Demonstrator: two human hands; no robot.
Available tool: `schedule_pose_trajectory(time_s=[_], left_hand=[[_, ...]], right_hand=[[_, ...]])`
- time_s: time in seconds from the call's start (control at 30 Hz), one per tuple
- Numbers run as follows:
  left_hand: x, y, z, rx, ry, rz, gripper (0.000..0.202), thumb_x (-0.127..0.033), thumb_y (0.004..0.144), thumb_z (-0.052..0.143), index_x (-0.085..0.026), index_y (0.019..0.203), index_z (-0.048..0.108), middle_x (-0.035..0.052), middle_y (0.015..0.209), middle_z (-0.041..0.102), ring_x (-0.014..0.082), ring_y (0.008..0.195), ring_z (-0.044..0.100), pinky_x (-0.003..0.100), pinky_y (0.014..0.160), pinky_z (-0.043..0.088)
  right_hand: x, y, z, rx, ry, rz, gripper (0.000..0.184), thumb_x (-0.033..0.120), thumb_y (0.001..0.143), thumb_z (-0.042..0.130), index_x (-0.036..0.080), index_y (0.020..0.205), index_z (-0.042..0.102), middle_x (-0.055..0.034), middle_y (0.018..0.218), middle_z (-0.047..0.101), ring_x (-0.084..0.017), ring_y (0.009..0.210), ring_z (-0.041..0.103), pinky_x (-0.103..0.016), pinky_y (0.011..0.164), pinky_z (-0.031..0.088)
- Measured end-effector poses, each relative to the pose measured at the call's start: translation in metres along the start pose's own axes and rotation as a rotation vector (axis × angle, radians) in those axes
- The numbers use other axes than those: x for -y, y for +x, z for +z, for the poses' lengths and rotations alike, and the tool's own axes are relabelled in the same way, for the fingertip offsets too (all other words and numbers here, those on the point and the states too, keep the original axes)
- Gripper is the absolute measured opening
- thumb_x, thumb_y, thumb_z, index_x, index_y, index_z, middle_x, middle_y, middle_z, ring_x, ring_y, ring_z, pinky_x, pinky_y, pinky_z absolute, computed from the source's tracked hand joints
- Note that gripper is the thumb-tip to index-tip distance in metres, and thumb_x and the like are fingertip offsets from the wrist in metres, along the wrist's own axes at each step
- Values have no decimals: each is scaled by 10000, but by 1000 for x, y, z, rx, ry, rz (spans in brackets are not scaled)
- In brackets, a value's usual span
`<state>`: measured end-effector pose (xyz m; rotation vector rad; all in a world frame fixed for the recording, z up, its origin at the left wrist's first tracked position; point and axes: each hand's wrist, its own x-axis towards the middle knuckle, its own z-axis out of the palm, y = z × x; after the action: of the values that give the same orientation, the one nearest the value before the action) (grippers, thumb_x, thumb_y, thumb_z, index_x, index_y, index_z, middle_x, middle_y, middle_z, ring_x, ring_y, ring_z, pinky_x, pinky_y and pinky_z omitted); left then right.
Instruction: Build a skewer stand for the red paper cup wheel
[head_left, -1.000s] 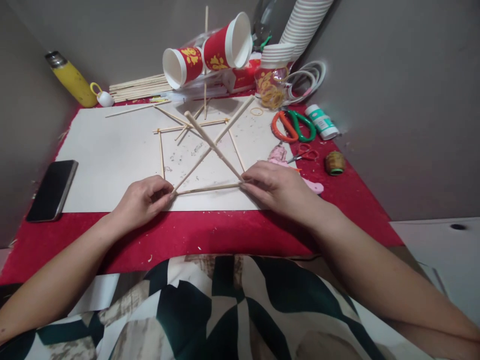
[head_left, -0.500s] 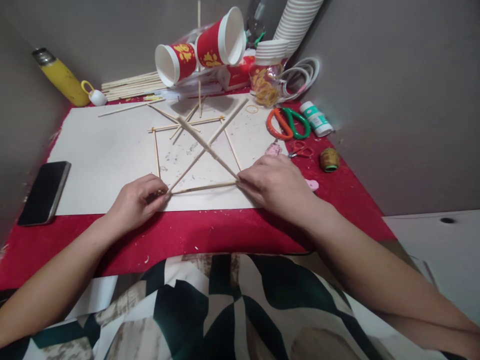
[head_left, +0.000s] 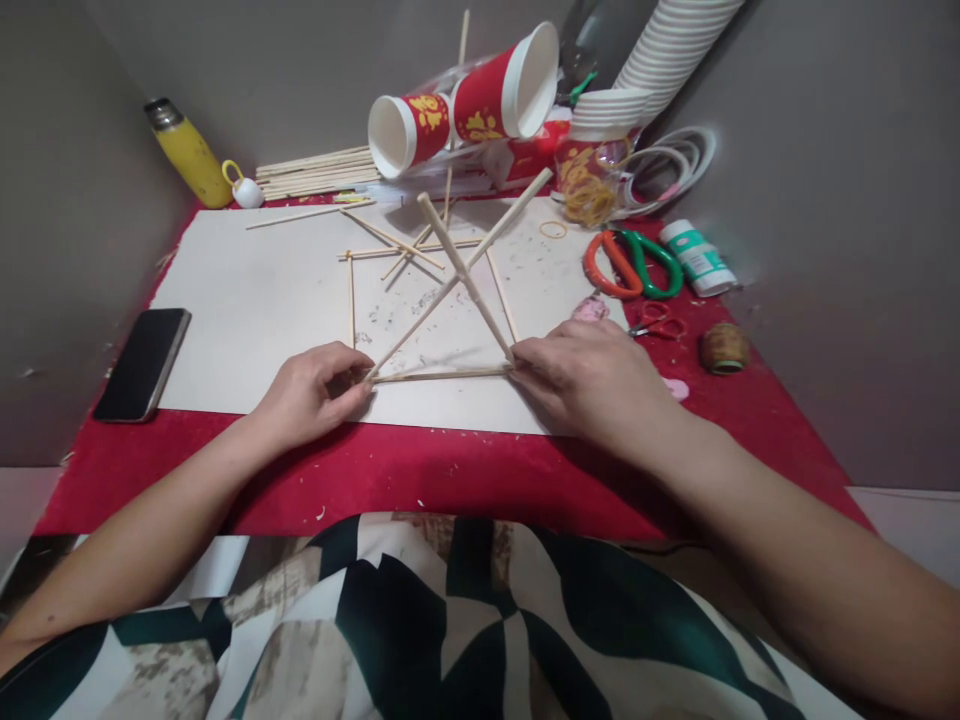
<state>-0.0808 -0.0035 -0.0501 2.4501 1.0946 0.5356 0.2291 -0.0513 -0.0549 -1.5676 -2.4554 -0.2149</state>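
A frame of thin wooden sticks [head_left: 442,375] lies on the white board [head_left: 247,290], with two crossed sticks [head_left: 469,275] rising over its near side. My left hand [head_left: 319,392] pinches the near left corner, where a stick end meets the frame. At the near right corner, my right hand [head_left: 592,375] has its fingers closed around the joined stick ends. My fingertips hide both corners. Beyond the crossing, two red paper cups [head_left: 487,97] are held sideways beside an upright stick [head_left: 465,38]. Loose sticks [head_left: 311,213] lie at the board's far edge.
To the left are a black phone [head_left: 142,365] and a yellow bottle [head_left: 187,155]. On the right lie large scissors [head_left: 649,265], small red scissors [head_left: 660,322], a white-green tube [head_left: 697,258] and a thread spool [head_left: 724,348]. Rubber bands [head_left: 589,200] and stacked cups [head_left: 675,55] stand behind.
The whole view has shifted, so the table and things appear farther right. Both hands stay at the same corners, and the crossed sticks stand slightly steeper.
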Motion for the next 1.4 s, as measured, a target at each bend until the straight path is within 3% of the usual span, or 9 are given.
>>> schedule_pose_trajectory(time_s=[0.13, 0.3, 0.47, 0.67, 0.93, 1.13, 1.27, 1.4], left_hand=[[-1, 0, 2, -61, -56, 1, 224, -290, 879, 603, -150, 1033, 684, 82, 918, 718, 165, 802, 652, 301, 723, 510], [0, 3, 5, -114, -14, 64, 210, -336, 865, 653, -161, 969, 707, 67, 843, 706, 150, 732, 630, 273, 644, 487], [-1, 6, 5, -91, 1, 105, 180, -305, 905, 603, -168, 846, 704, 66, 811, 692, 150, 732, 630, 263, 630, 475], [-1, 6, 4, -74, 20, 129, 147, -248, 914, 589, -164, 824, 670, 45, 778, 667, 134, 713, 607, 258, 634, 464], [-1, 5, 3, -64, 57, 136, 172, -263, 928, 556, -162, 850, 671, 53, 787, 680, 152, 730, 617, 277, 664, 478], [-2, 4, 1, -42, 73, 71, 172, -311, 928, 549, -208, 859, 669, 48, 818, 694, 158, 742, 630, 289, 680, 493], [-2, 5, 0, -33, 85, 51, 183, -338, 919, 545, -220, 859, 671, 43, 823, 699, 161, 742, 635, 291, 680, 499], [0, 6, 0, -34, 88, 65, 187, -337, 915, 550, -206, 861, 672, 45, 831, 701, 161, 750, 637, 283, 686, 498]], right_hand=[[0, -1, 0, 10, 20, 0, 254, 297, 934, 511, 191, 750, 651, -54, 643, 564, -204, 697, 483, -330, 689, 306], [-2, -2, -1, 0, 17, -16, 270, 295, 935, 502, 191, 729, 642, -55, 638, 571, -208, 697, 494, -326, 672, 305], [-2, -3, -1, -7, 16, -32, 265, 283, 937, 497, 189, 740, 647, -60, 658, 595, -212, 708, 503, -326, 674, 305], [-2, -4, 1, -22, 29, -47, 268, 271, 947, 494, 185, 740, 640, -63, 681, 624, -214, 723, 518, -333, 683, 313], [-5, -4, 3, -34, 135, -52, 190, 274, 930, 528, 170, 914, 687, -114, 994, 707, -243, 855, 586, -360, 746, 390], [-4, -3, -9, -49, 323, 8, 288, 335, 924, 549, 155, 1119, 661, -115, 910, 700, -246, 860, 614, -365, 782, 449], [4, 8, -22, 43, 448, 19, 312, 311, 902, 584, 151, 1162, 648, -78, 839, 705, -205, 770, 621, -314, 727, 439], [6, 23, -32, 179, 377, 24, 205, 292, 906, 559, 160, 993, 689, -68, 796, 703, -185, 718, 609, -283, 657, 368]])
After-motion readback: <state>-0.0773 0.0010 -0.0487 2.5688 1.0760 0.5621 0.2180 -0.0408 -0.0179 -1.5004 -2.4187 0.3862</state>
